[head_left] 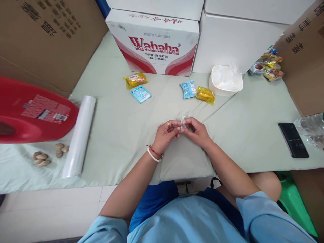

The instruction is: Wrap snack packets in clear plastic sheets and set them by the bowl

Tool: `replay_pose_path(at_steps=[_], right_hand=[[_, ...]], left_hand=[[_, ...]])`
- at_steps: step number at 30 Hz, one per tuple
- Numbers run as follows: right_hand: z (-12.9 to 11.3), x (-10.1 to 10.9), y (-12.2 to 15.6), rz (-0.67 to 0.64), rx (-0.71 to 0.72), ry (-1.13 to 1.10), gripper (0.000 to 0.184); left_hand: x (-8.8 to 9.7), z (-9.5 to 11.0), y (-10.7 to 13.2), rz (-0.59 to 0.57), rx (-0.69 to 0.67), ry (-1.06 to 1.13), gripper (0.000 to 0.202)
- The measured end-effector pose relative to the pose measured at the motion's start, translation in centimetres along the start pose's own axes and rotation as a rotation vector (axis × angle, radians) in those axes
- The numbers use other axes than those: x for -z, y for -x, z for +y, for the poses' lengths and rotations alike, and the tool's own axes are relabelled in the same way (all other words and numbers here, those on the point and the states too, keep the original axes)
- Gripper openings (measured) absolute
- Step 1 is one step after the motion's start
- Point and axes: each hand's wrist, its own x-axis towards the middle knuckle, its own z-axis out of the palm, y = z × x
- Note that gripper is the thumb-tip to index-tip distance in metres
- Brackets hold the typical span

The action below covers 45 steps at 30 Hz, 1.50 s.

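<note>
My left hand (165, 135) and my right hand (196, 131) meet over the pale green cloth (121, 125), fingers pinched together on a small clear plastic bag (182, 120) held between them. A bead bracelet and a red string sit on my left wrist. Beyond my hands lie a blue snack packet (188, 89) and a yellow one (206, 95). Further left lie another yellow packet (135, 80) and a blue one (140, 94). A white bowl (225, 81) with clear plastic in it stands at the back right.
A roll of clear plastic bags (79, 136) lies at the left, beside several nuts (42, 158) and a red container (30, 111). A Wahaha water carton (154, 40) and white boxes stand behind. More snack packets (268, 65), a black phone (293, 139) and plastic bottles (312, 130) are at the right.
</note>
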Motion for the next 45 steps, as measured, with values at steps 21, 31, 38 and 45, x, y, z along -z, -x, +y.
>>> replay_pose_path(at_steps=[21,31,38,45], right_hand=[[-0.2,2.6,-1.1,0.172,-0.290,-0.506,0.043],[0.4,3.5,-0.8,0.110,-0.242,-0.358,0.028],[1.3,3.9,-0.6,0.119,-0.172,-0.274,0.040],[0.5,3.5,-1.4,0.338,-0.258,-0.336,0.052]], left_hand=[[0.2,1.0,-0.5,0.174,0.048,0.328,0.034],[0.4,0.6,-0.8,0.152,0.030,0.259,0.017],[0.2,0.7,-0.8,0.157,0.048,0.296,0.016],[0.0,0.8,0.0,-0.009,0.115,0.219,0.014]])
